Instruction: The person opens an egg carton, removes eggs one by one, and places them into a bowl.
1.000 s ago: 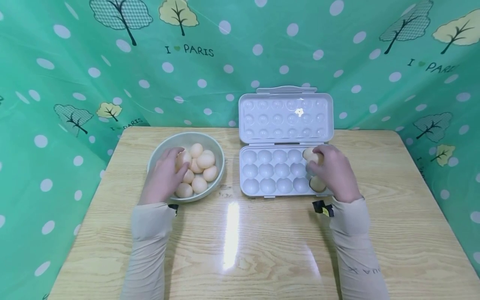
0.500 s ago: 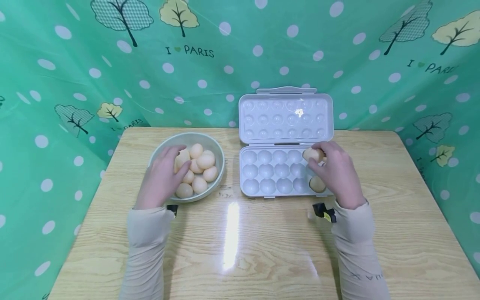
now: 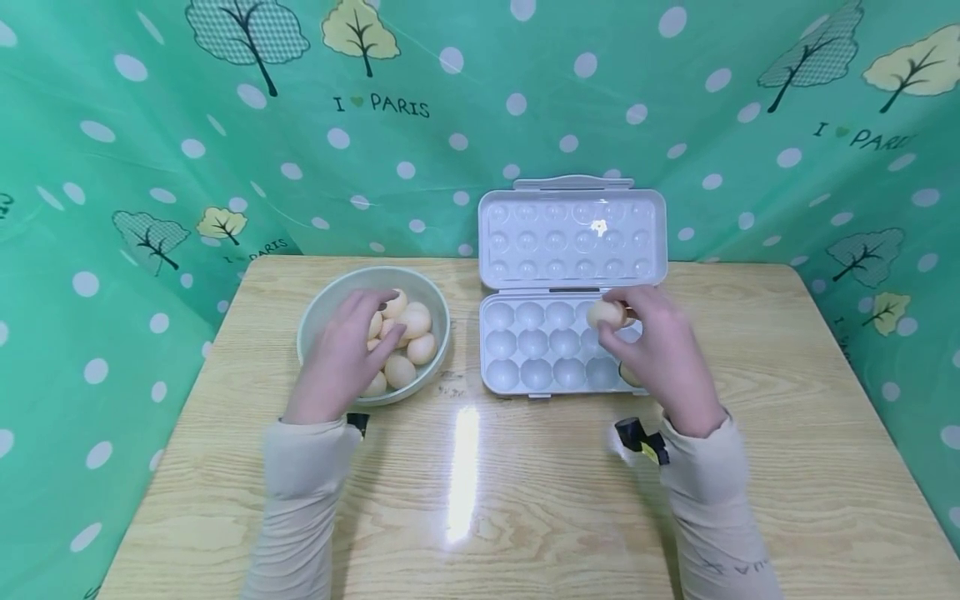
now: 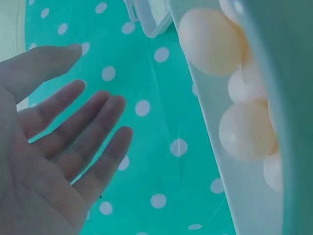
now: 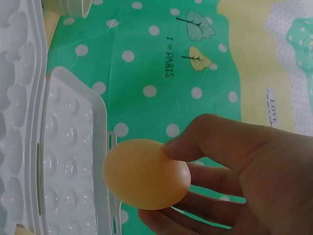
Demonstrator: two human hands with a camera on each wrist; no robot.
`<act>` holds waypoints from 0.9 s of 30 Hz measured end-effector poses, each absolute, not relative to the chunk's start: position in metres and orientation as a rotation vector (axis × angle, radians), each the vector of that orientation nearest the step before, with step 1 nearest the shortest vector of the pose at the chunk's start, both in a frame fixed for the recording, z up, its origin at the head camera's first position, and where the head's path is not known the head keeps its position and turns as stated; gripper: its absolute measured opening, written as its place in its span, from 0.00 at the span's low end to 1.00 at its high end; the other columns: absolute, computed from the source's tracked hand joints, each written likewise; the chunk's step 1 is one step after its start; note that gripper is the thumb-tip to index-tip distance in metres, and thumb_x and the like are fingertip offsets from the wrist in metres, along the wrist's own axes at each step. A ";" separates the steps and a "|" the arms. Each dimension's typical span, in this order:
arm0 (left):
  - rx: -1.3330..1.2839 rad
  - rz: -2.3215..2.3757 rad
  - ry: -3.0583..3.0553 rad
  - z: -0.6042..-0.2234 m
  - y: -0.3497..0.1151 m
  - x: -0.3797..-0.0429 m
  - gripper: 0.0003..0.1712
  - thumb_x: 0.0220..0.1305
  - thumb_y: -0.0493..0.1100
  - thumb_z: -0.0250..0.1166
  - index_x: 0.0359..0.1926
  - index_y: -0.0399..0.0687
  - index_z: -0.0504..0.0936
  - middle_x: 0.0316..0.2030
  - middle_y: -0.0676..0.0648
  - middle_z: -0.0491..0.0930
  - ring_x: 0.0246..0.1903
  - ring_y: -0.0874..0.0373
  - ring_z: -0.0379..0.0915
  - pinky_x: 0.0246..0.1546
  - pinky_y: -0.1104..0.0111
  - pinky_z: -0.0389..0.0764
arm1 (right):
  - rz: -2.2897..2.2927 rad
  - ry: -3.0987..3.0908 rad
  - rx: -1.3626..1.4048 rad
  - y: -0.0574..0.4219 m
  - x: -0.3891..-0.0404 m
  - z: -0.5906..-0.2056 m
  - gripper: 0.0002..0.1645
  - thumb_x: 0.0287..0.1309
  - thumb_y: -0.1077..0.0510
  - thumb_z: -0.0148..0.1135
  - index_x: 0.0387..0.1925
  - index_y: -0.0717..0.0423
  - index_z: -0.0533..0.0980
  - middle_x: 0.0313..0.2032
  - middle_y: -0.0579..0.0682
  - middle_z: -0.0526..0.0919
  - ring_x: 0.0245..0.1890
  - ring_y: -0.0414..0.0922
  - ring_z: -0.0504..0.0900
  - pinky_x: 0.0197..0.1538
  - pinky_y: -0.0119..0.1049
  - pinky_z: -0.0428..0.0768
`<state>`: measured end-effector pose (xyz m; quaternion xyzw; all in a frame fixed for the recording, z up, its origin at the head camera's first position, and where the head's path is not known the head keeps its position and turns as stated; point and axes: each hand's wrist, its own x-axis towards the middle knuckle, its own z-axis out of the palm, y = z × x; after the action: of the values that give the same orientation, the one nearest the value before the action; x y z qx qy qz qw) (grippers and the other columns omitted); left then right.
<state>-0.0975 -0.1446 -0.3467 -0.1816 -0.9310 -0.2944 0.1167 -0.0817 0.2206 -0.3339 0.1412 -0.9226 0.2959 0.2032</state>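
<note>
In the head view my right hand [image 3: 663,354] pinches an egg [image 3: 604,314] over the right back part of the egg box [image 3: 517,392]. The right wrist view shows that pale brown egg [image 5: 146,174] between thumb and fingers. Another egg [image 3: 628,375] sits in the front right hollow, partly behind the hand. My left hand [image 3: 345,354] hovers over a pale green bowl [image 3: 444,346] of eggs [image 3: 416,319], thumb and fingers spread apart. From the left wrist camera, the left hand [image 4: 63,127] has a bare palm, with the bowl's eggs [image 4: 247,129] to its right.
The box's lid [image 3: 573,237] stands raised at the back, near the green dotted curtain [image 3: 405,125]. Bowl and box stand apart on a wooden table [image 3: 555,500]. Black wrist cameras, such as the right one [image 3: 637,437], jut inward from the sleeves.
My right hand has shifted slightly left with the egg, along the back row of hollows. My left hand has moved a little to the right over the bowl.
</note>
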 end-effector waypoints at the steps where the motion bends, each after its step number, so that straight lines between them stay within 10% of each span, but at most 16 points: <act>1: -0.543 -0.864 -2.720 -0.347 -0.143 -0.097 0.24 0.68 0.43 0.65 0.62 0.40 0.73 0.55 0.39 0.76 0.54 0.44 0.73 0.56 0.50 0.77 | 0.829 -2.571 0.405 0.219 -0.082 -0.334 0.13 0.50 0.70 0.66 0.40 0.64 0.80 0.35 0.54 0.81 0.37 0.49 0.77 0.41 0.44 0.78; 27: -0.795 -0.840 -2.582 -0.345 -0.111 -0.090 0.22 0.62 0.40 0.70 0.55 0.42 0.76 0.47 0.45 0.78 0.47 0.51 0.76 0.51 0.59 0.80 | 0.882 -2.543 0.624 0.167 -0.068 -0.341 0.15 0.51 0.65 0.67 0.43 0.58 0.79 0.38 0.49 0.81 0.39 0.43 0.77 0.42 0.38 0.81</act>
<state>-0.0899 -0.1110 -0.3449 -0.2775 -0.9015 -0.2933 0.1558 -0.0680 0.1674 -0.3407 0.2220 -0.9039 0.3134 0.1883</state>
